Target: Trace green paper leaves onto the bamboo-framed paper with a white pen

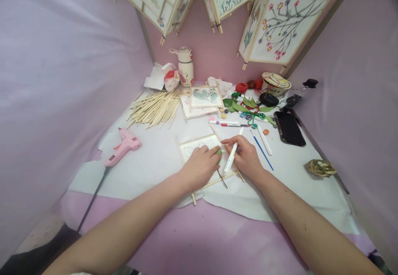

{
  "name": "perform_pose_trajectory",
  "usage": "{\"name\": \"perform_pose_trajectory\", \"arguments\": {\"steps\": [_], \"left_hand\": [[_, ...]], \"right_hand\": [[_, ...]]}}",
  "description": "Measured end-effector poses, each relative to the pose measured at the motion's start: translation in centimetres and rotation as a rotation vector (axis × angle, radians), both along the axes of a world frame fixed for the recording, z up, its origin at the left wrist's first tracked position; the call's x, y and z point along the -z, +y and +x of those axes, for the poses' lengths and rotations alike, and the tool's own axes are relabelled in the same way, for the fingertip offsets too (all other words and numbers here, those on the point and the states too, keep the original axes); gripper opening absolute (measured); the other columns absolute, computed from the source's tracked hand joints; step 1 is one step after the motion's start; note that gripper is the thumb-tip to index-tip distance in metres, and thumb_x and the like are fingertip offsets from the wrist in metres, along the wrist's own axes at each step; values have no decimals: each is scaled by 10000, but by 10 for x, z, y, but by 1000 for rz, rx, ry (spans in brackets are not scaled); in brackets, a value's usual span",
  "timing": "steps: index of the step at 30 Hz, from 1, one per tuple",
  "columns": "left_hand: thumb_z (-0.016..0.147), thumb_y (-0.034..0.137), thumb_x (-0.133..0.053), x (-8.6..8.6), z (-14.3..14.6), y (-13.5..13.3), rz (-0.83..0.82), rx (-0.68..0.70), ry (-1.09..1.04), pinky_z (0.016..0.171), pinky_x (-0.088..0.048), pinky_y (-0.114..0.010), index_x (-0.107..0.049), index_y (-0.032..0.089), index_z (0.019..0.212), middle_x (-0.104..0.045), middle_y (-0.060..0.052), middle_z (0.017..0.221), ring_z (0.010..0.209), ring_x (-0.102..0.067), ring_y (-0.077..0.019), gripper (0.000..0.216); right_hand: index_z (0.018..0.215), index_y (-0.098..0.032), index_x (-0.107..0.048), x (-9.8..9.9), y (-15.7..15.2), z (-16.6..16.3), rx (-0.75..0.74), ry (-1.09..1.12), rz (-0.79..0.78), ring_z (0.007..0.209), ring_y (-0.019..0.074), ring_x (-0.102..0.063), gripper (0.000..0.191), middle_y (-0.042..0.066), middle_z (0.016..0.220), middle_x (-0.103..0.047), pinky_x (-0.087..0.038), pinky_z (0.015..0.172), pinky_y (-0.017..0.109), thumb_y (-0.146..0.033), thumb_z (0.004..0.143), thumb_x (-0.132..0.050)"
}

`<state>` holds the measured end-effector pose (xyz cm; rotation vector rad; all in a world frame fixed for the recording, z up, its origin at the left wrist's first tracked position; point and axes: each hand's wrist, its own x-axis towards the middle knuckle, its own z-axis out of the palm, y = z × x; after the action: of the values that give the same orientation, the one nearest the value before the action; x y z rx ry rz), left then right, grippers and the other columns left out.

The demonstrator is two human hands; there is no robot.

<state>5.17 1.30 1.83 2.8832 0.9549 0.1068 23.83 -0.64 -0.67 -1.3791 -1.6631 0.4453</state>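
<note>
Near the table's middle lies a wooden-stick frame [214, 179] with white paper [186, 150] in it. Leaf outlines are drawn on the paper, partly covered by my left hand [203, 163]. My left fingers are closed down on a green leaf [219, 154], holding it against the paper; most of the leaf is hidden under them. A dark thin stem [222, 179] sticks out below. My right hand [247, 154] is shut on a white marker pen [231, 159], at the frame's right edge. The pen slants, and its writing tip cannot be made out.
A pink glue gun [122, 146] lies left, its cord running off the table. Behind are wooden sticks [155, 108], finished panels [207, 97], a bottle [185, 67], loose leaves [241, 107]. A blue brush [261, 150] and phone [290, 128] lie right. Lanterns [287, 28] hang above.
</note>
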Motion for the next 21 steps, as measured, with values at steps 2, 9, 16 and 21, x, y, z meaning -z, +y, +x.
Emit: {"name": "perform_pose_trajectory", "arguments": {"steps": [2,9,16,21], "left_hand": [[923,338,-478,0,-2,3,-49,-14,-39,774,-395,-395,-530,209,1200,-554,-51,1313,971,-490,-248,309],[910,393,-504,1,-4,8,-52,-20,-75,817,-372,-418,-507,246,1274,-544,-35,1342,1014,-460,-257,393],[916,387,-488,1,-5,10,-36,3,-68,841,-361,-422,-525,246,1261,-528,-41,1363,1068,-448,-269,374],[919,398,-476,2,-6,12,-59,11,-70,864,-350,-432,-519,260,1282,-524,-32,1378,1098,-440,-271,390]], "right_hand": [[881,-225,-577,-2,-1,-1,13,45,-13,816,180,-599,58,34,933,-680,-461,710,303,-278,858,-573],[1109,-232,-554,-2,-2,1,-43,250,-67,629,146,-544,290,16,822,-648,-446,641,295,-398,954,-373],[914,-221,-648,-9,1,2,71,221,-192,678,145,-507,188,-6,764,-590,-399,631,266,-345,877,-510],[907,-223,-643,-9,-1,1,85,224,-218,646,133,-486,180,-22,721,-569,-377,609,257,-329,869,-502]]}}
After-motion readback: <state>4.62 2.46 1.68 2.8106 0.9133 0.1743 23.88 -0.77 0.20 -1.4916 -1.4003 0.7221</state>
